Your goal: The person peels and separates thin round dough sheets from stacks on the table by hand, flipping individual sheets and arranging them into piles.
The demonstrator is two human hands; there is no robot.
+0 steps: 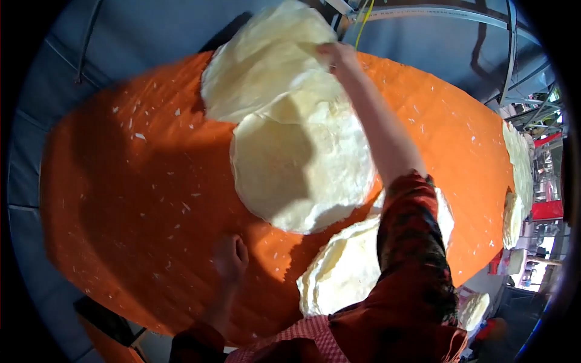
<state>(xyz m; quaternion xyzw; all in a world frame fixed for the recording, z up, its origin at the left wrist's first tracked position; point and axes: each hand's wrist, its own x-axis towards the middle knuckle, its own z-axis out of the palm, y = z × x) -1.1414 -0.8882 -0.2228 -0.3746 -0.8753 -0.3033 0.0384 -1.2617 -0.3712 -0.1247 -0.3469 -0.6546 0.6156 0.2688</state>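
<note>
My right hand (pixel 336 55) reaches to the far side of the table, its fingers closed on the edge of a thin round flatbread (pixel 260 66). That sheet is blurred and partly lifted, its near part overlapping a pile of similar pale flatbreads (pixel 339 157) in the middle. My left hand (pixel 232 257) is low over the near left of the table, apart from the bread, with its fingers curled and nothing visible in them. Another stack of flatbreads (pixel 345 266) lies close to my body, partly hidden under my right arm.
The orange table cover (pixel 163 199) is strewn with small pale flakes. More flatbreads (pixel 513 221) lie at the right edge. Metal frame bars (pixel 442 13) and a yellow cord (pixel 365 24) are beyond the far edge. Grey sheeting (pixel 157 30) surrounds the table.
</note>
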